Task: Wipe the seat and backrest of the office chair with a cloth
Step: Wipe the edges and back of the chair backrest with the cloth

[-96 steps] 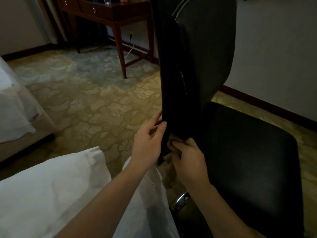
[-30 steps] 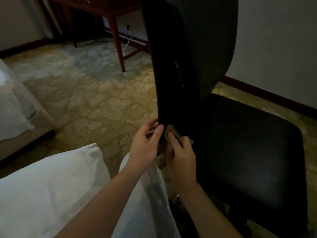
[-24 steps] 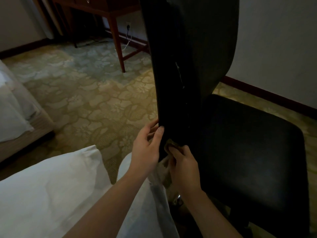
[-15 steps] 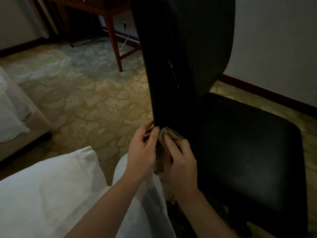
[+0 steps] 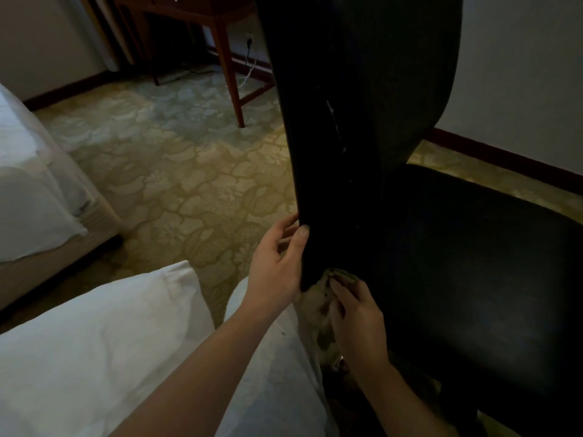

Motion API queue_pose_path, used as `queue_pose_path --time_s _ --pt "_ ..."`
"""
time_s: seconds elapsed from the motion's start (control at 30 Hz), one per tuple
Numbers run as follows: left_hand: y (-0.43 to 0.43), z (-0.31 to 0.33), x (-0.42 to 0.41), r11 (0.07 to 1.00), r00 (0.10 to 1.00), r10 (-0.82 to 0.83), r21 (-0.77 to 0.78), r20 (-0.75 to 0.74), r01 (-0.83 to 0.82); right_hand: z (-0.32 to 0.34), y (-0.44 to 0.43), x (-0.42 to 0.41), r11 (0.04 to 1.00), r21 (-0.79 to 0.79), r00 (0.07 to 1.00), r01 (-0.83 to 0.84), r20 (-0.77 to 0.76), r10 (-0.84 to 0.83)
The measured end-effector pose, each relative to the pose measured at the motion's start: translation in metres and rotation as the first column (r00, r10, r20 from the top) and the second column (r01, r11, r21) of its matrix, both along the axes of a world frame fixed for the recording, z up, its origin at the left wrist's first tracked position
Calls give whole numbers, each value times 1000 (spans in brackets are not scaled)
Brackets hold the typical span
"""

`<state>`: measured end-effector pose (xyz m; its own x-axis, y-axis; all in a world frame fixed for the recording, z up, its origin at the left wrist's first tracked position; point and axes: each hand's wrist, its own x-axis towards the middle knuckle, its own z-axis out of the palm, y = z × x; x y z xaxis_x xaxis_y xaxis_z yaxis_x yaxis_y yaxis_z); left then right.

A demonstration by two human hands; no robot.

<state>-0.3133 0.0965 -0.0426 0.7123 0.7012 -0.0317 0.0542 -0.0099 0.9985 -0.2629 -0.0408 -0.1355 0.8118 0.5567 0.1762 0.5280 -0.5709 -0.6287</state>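
the left hand (image 5: 277, 257) grips the side edge of the backrest (image 5: 362, 121); the right hand (image 5: 358, 313) seems to pinch the cloth (image 5: 343, 275) against its lower end, beside the seat (image 5: 473, 247). the cloth may slip from the fingers there, or the chair (image 5: 410, 200) may turn if the left grip loosens. count: one chair, one cloth, two hands.

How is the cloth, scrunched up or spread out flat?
Scrunched up. The cloth is bunched in the grip of the right hand at the lower edge of the backrest, and crumpled folds hang below.
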Motion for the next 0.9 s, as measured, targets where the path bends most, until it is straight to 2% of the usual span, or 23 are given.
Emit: queue_pose_path --time_s 0.2,0.3,0.5,0.6,0.7,0.77,0.9 --pt "-1 0 0 1000 1000 -19 0 18 19 32 -4 -3 975 220 993 -28 117 2" --pt "-1 0 -1 1000 999 -27 3 18 27 37 10 1 966 255 985 -40 171 -4" --pt "1 -4 -1 997 998 -61 -48 8 62 14 33 1 990 141 999 -10 42 4" --pt "7 -10 -3 995 997 -80 -57 -4 80 2 24 5 1000 19 997 -5 -79 6" --pt "10 -15 -4 990 994 -108 -94 -18 106 0 5 6 1000 -7 990 -20 -137 19" --pt "9 -18 -5 989 994 -102 -107 -29 98 6 -2 3 999 38 994 -36 -104 40" --pt "6 -20 -4 991 996 -82 -106 -39 77 19 5 -5 979 200 997 -47 72 33"
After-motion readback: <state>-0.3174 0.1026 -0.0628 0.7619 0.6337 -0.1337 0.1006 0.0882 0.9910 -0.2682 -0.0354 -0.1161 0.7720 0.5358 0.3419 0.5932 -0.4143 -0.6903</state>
